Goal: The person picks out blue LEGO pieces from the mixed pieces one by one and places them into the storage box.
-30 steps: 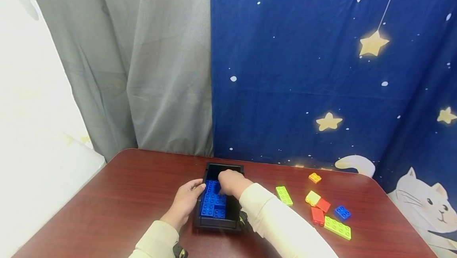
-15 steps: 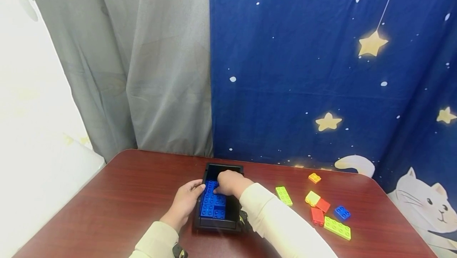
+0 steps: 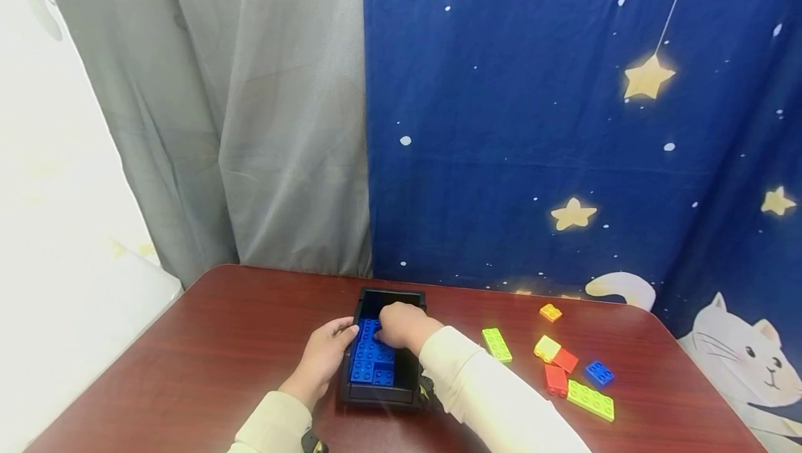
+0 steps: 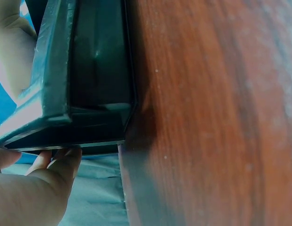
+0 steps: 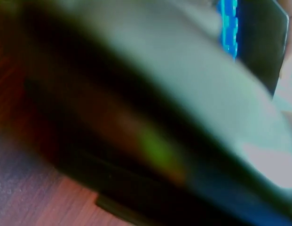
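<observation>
A black open-topped box (image 3: 379, 393) stands on the table. Blue studded toy bricks (image 3: 366, 352) lie in a block along its left side and front. My left hand (image 3: 321, 355) grips the box's left wall, thumb on the rim; in the left wrist view the left hand (image 4: 42, 190) pinches the box edge (image 4: 96, 61). Inside the box my right hand (image 3: 404, 326) is lowered at the right of the bricks, its thumb side against them. Its fingertips are hidden, so whether it holds a brick does not show. The right wrist view is mostly blocked by something blurred, with blue bricks (image 5: 229, 28) at top.
Loose bricks lie to the right on the brown table (image 3: 250, 328): lime ones (image 3: 591, 400) (image 3: 497, 345), red ones (image 3: 555, 379), a yellow one (image 3: 547, 348), an orange one (image 3: 551, 312) and a blue one (image 3: 599, 374). Curtains hang behind.
My right thumb has lifted slightly from deeper in the box to beside the upper blue bricks. The left hand and box keep their places; the view has shifted a little.
</observation>
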Available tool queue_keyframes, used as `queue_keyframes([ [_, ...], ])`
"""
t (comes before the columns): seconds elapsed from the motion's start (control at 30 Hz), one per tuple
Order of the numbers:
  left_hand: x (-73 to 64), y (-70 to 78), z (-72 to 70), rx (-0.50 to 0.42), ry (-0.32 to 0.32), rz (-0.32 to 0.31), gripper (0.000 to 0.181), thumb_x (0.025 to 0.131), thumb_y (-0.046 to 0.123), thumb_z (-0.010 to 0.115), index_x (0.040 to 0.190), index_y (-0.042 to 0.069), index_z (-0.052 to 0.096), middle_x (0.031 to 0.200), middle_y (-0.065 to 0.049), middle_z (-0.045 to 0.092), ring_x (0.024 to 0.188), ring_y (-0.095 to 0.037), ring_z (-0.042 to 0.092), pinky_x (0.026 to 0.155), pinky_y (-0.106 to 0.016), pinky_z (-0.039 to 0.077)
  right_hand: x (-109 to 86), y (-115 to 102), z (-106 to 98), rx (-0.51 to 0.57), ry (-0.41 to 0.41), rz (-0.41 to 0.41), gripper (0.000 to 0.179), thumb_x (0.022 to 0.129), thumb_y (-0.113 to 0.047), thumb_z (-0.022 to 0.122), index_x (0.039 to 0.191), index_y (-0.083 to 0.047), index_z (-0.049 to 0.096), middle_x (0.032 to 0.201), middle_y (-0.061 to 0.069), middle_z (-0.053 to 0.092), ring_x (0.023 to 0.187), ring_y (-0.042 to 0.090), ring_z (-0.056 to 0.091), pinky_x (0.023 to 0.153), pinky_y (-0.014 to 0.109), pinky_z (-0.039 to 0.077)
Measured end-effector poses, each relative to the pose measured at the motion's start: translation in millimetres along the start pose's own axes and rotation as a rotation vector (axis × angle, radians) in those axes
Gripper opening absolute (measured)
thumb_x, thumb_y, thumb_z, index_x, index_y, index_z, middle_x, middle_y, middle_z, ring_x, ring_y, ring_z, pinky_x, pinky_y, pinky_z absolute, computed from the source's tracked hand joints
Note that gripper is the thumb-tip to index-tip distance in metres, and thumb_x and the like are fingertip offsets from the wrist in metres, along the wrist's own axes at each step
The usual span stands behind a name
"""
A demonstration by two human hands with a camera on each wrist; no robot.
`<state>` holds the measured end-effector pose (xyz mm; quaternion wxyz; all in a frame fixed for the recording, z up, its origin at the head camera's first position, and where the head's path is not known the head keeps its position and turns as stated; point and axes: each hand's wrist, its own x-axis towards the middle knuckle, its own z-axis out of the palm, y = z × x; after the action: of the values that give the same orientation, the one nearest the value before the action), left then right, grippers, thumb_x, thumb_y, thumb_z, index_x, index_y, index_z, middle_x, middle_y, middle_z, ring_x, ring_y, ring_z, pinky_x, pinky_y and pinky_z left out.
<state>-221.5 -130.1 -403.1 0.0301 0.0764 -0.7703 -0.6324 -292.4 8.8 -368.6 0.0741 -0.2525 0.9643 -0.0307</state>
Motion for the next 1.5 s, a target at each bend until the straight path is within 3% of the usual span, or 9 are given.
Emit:
queue_keyframes([
  [0.27,0.0,-2.2,0.8,0.006,0.003,-0.006,0.043,0.101,0.021,0.050,0.134,-0.006,0.050,0.135,-0.026,0.052,0.124,-0.039,0.050,0.100,-0.052,0.044,-6.6,2,0,0.029,0.051,-0.051,0.024,0.091,-0.031,0.065,0.096,-0.008,0.073,0.084,0.003,0.069,0.065,0.014,0.056,0.068,0.031,0.055],
  [0.5,0.0,-4.6,0.4,0.012,0.003,-0.008,0.043,0.101,0.022,0.049,0.134,-0.006,0.049,0.130,-0.026,0.056,0.116,-0.035,0.057,0.095,-0.047,0.049,-18.3,5,0,0.013,0.114,-0.109,0.032,0.092,-0.031,0.064,0.115,-0.010,0.070,0.109,0.006,0.068,0.098,0.018,0.064,0.087,0.036,0.054],
  [0.67,-0.5,-5.6,-2.3,0.011,0.005,-0.011,0.044,0.101,0.022,0.049,0.135,-0.006,0.049,0.129,-0.026,0.057,0.113,-0.034,0.058,0.093,-0.046,0.051,-25.4,7,3,0.009,0.185,-0.144,0.036,0.092,-0.031,0.065,0.121,-0.010,0.067,0.120,0.005,0.065,0.110,0.018,0.062,0.093,0.035,0.052],
  [0.97,-0.9,-5.3,-4.8,0.000,0.008,-0.011,0.043,0.102,0.021,0.048,0.135,-0.006,0.048,0.131,-0.026,0.055,0.116,-0.036,0.056,0.094,-0.047,0.050,-44.9,13,-1,-0.043,0.346,-0.190,0.037,0.090,-0.031,0.067,0.122,-0.013,0.066,0.124,0.004,0.063,0.115,0.018,0.059,0.093,0.035,0.052],
  [1.17,-0.7,-3.5,-2.5,0.005,0.006,-0.006,0.042,0.101,0.021,0.048,0.135,-0.006,0.049,0.131,-0.026,0.055,0.116,-0.035,0.056,0.094,-0.046,0.049,-60.7,19,-6,-0.020,0.438,-0.219,0.040,0.088,-0.029,0.070,0.125,-0.014,0.065,0.126,0.005,0.061,0.115,0.019,0.059,0.092,0.035,0.052],
  [1.5,2.4,-2.1,-1.7,0.015,-0.019,-0.013,0.044,0.102,0.021,0.047,0.138,-0.005,0.046,0.139,-0.026,0.048,0.126,-0.040,0.047,0.102,-0.054,0.041,-87.8,28,-14,0.030,0.484,-0.216,0.043,0.087,-0.027,0.070,0.127,-0.014,0.063,0.129,0.005,0.059,0.118,0.021,0.056,0.089,0.039,0.054],
])
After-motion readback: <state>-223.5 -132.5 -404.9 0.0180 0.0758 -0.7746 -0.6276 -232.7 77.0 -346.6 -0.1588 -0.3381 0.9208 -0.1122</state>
